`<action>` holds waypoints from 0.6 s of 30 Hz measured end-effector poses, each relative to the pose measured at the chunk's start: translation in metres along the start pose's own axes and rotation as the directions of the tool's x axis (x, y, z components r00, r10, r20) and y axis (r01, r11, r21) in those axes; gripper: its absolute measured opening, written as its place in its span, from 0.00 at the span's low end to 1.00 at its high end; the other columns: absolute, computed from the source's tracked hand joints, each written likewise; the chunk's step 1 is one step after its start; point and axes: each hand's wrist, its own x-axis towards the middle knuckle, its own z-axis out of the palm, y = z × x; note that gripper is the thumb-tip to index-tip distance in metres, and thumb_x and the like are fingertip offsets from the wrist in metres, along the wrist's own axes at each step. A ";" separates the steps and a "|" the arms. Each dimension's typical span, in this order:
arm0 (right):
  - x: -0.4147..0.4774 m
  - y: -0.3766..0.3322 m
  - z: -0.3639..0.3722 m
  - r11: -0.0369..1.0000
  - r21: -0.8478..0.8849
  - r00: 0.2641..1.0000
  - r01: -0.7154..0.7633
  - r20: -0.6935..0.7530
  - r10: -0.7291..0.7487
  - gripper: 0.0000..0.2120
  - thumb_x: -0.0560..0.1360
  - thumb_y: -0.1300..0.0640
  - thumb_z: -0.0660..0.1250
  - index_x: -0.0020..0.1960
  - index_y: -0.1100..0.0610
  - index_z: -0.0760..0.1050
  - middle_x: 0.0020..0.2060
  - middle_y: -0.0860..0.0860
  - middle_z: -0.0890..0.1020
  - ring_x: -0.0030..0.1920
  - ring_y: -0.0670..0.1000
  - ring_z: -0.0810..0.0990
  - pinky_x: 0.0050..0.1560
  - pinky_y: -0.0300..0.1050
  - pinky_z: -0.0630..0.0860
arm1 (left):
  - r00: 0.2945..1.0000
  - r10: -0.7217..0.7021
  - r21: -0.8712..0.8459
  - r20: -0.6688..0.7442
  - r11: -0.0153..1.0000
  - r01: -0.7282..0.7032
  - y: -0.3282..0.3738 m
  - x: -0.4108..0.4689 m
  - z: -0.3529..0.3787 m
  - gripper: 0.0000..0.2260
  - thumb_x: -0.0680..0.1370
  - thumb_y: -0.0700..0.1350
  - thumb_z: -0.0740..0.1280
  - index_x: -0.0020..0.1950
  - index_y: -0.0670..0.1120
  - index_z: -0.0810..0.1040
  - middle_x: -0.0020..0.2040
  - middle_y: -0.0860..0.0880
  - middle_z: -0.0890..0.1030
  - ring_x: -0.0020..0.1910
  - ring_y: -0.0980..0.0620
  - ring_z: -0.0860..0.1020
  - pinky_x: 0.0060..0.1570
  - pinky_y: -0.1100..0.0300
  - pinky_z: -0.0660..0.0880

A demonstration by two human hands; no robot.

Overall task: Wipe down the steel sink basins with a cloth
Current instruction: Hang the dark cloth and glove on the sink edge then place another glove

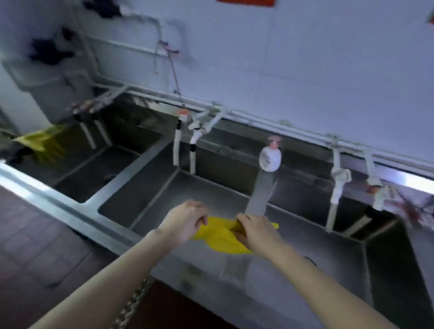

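The cloth (220,237) in the middle of the frame is bright yellow, and the sink (150,185) around it is dull grey steel. A yellow-green rag (44,144) hangs at the left edge, and the pipes (206,122) and the wall (293,70) behind them are white. The floor (40,246) at the lower left is dark red-brown tile, and a red sign (245,2) sits at the top edge.

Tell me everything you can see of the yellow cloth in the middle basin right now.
The yellow cloth is bright, plain and soft-looking, bunched and creased rather than spread flat. It sits low in the middle basin, below the white tap. The left hand grips its left end and the right hand pinches its right part; both hide some of it. Whether it is wet cannot be told.
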 end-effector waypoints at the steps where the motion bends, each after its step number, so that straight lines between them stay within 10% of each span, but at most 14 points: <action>1: 0.025 -0.028 -0.001 0.998 -0.008 0.998 0.059 -0.006 -0.059 0.16 0.76 0.44 0.62 0.59 0.52 0.71 0.53 0.53 0.78 0.56 0.56 0.76 0.55 0.50 0.69 | 0.999 -0.043 0.019 -0.031 0.999 0.044 -0.026 -0.016 -0.019 0.08 0.74 0.37 0.63 0.45 0.46 0.81 0.48 0.48 0.81 0.51 0.48 0.77 0.47 0.59 0.70; 18: 0.404 -0.383 0.021 0.873 0.017 0.873 0.487 -0.043 -0.486 0.15 0.75 0.50 0.63 0.61 0.47 0.68 0.55 0.48 0.74 0.56 0.51 0.73 0.54 0.48 0.70 | 0.850 -0.419 0.265 -0.320 0.821 0.505 -0.422 -0.139 -0.236 0.09 0.78 0.39 0.59 0.50 0.48 0.78 0.50 0.48 0.78 0.49 0.48 0.77 0.45 0.58 0.69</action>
